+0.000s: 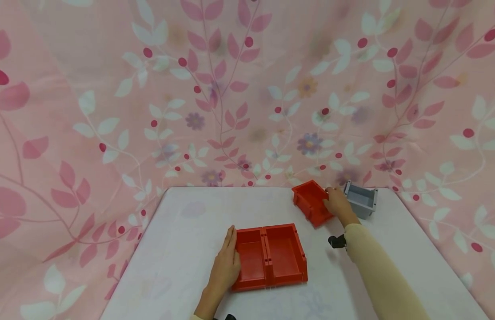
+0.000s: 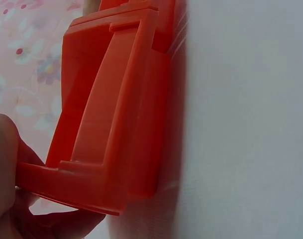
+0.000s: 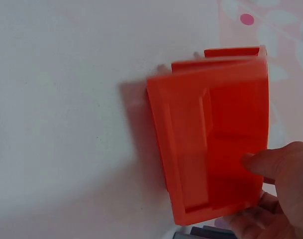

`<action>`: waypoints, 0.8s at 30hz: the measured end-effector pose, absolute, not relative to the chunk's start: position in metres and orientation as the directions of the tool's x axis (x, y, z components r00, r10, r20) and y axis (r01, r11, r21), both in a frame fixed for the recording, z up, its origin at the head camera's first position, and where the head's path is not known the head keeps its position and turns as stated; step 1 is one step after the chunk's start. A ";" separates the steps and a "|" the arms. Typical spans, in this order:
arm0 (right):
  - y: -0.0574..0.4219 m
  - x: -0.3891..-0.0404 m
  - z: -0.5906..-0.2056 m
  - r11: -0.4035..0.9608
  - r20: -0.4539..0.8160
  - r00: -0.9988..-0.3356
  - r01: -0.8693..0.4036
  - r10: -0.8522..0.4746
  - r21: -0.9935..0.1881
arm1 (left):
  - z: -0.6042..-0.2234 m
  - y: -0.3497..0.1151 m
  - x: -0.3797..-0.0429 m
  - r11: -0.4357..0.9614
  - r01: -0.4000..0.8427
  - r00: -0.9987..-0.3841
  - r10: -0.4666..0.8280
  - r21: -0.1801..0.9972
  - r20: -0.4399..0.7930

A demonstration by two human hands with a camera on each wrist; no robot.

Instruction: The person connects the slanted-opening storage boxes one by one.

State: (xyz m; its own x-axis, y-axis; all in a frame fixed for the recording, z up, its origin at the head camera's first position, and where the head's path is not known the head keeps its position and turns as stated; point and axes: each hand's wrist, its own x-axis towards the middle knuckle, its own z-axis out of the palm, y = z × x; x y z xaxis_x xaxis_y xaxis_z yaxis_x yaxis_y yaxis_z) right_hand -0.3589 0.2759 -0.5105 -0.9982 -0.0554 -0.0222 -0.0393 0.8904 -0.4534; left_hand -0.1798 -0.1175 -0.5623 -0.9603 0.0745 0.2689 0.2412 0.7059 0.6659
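Two red storage bins stand side by side on the table, a left bin [image 1: 250,262] and a right bin [image 1: 282,253], their walls meeting. My left hand [image 1: 225,264] grips the left bin's outer side wall; in the left wrist view its thumb lies over the rim and the fingers go outside and below. Farther back and to the right, my right hand [image 1: 338,203] holds a third red bin [image 1: 311,202] by its right wall, thumb inside [image 3: 265,164] and fingers outside. This bin sits at an angle.
A small grey bin [image 1: 361,200] stands close to the right hand near the table's back right corner. The white table [image 1: 183,249] reaches back to a pink floral cloth [image 1: 247,111], which also hangs along both sides.
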 end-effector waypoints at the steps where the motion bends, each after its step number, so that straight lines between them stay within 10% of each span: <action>1: 0.276 -0.358 -0.511 0.891 -0.045 -0.998 -0.027 -0.053 -0.454 | -0.562 -0.118 -0.180 0.706 0.242 -0.960 0.076 0.666 0.269; 24: 0.272 -0.306 -0.478 0.792 0.144 -0.988 -0.050 0.048 -0.609 | -0.561 -0.134 -0.185 0.729 0.264 -0.948 0.074 0.631 0.311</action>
State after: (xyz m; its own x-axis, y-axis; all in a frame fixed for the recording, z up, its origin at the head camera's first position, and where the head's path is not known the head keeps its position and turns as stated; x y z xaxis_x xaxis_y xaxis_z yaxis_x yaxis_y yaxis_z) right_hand -0.3062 0.2722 -0.4781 -0.9885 0.0476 0.1436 -0.0503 0.7918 -0.6087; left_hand -0.1854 -0.1343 -0.5611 -0.9476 0.0742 0.3108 0.2641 0.7294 0.6310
